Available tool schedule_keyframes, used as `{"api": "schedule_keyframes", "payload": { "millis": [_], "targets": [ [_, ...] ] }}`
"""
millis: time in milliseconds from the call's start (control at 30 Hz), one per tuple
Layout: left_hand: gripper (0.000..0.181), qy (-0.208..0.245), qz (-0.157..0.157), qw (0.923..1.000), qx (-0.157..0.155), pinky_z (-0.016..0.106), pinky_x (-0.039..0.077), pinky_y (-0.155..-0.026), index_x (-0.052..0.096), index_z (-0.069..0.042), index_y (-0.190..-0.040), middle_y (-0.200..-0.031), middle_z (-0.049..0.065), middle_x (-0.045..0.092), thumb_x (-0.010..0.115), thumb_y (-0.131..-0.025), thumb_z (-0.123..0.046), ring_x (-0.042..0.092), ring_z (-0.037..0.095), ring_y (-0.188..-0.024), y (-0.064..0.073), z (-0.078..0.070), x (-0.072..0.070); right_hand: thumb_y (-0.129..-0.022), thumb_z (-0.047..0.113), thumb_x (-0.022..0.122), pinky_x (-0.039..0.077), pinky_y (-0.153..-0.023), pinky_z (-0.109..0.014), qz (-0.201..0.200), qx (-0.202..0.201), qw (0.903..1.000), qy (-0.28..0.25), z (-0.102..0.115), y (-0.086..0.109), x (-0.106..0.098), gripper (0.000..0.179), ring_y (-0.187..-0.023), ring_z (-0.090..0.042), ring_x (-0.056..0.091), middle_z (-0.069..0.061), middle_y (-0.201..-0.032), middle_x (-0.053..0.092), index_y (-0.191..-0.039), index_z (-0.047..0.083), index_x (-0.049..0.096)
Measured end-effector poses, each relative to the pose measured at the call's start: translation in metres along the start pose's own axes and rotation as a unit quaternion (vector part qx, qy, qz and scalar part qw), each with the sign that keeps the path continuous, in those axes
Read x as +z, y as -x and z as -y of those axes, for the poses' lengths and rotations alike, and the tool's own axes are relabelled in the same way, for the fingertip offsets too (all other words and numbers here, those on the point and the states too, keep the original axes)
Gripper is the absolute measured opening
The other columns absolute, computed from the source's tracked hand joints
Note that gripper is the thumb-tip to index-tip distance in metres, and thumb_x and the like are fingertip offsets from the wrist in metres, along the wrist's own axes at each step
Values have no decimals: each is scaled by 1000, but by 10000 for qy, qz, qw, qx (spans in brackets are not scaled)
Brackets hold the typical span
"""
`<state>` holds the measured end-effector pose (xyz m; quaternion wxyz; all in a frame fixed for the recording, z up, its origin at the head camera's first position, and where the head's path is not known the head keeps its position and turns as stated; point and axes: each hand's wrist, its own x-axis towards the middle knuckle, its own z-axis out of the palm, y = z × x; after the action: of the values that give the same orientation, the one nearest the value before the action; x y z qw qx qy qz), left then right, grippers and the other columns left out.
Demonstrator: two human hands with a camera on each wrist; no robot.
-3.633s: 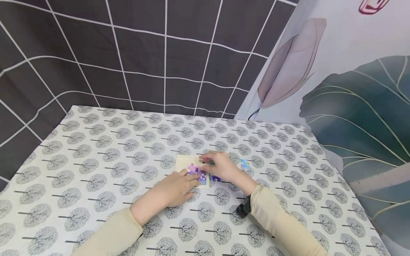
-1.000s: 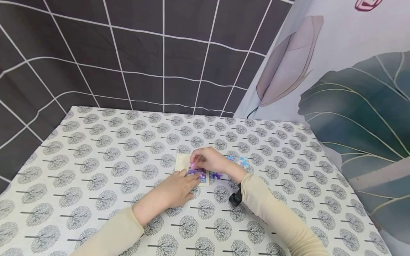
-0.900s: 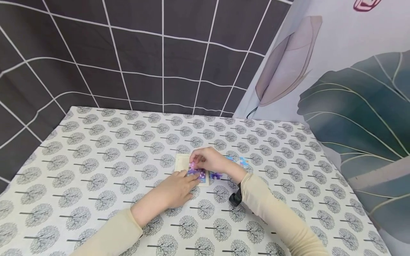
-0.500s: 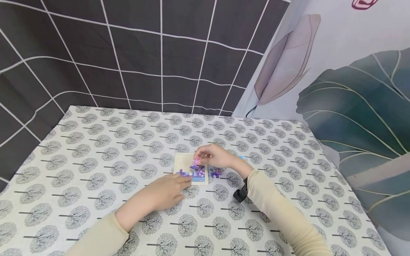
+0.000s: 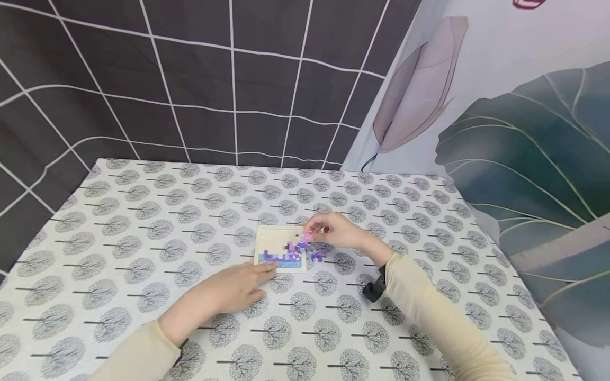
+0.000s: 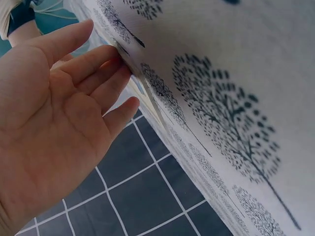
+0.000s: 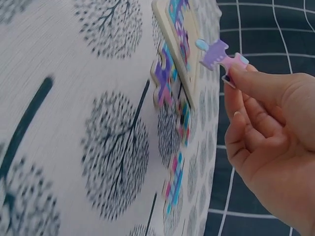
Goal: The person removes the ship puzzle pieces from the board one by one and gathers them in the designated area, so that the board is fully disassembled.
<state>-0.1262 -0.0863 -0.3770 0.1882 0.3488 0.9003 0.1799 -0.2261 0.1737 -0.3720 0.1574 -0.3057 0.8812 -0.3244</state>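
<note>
My right hand (image 5: 335, 231) pinches a purple and pink jigsaw piece (image 7: 216, 55) between thumb and fingers, held up over the right side of a cream puzzle tray (image 5: 271, 234). In the tray's near part lie joined jigsaw pieces (image 5: 286, 263) in blue and purple; its far part shows bare board. My left hand (image 5: 233, 288) lies at the tray's near left edge, fingers extended, fingertips at the rim. In the left wrist view the palm holds nothing. A loose purple piece (image 7: 162, 78) lies on the cloth right beside the tray.
More loose jigsaw pieces (image 7: 173, 182) lie on the tree-patterned tablecloth (image 5: 157, 243) right of the tray, partly hidden behind my right hand in the head view. A dark gridded curtain (image 5: 190, 79) hangs behind the table, with a leaf-printed curtain (image 5: 524, 159) at the right.
My right hand has lifted the purple and pink piece off the joined pieces and moved it to the right. My left hand has drawn back toward the tray's near left edge, uncovering the near rows.
</note>
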Motion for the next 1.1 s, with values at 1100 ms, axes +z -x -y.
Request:
{"api": "schedule_keyframes", "payload": {
  "millis": [1100],
  "targets": [
    [46, -51, 36, 10000, 4, 46, 25, -113, 47, -5, -136, -148, 4, 36, 51, -94, -25, 38, 26, -133, -1, 2, 1, -84, 8, 66, 52, -77, -24, 440, 251, 9961, 721, -29, 56, -25, 13, -83, -9, 60, 6, -88, 67, -95, 14, 67]
  ]
}}
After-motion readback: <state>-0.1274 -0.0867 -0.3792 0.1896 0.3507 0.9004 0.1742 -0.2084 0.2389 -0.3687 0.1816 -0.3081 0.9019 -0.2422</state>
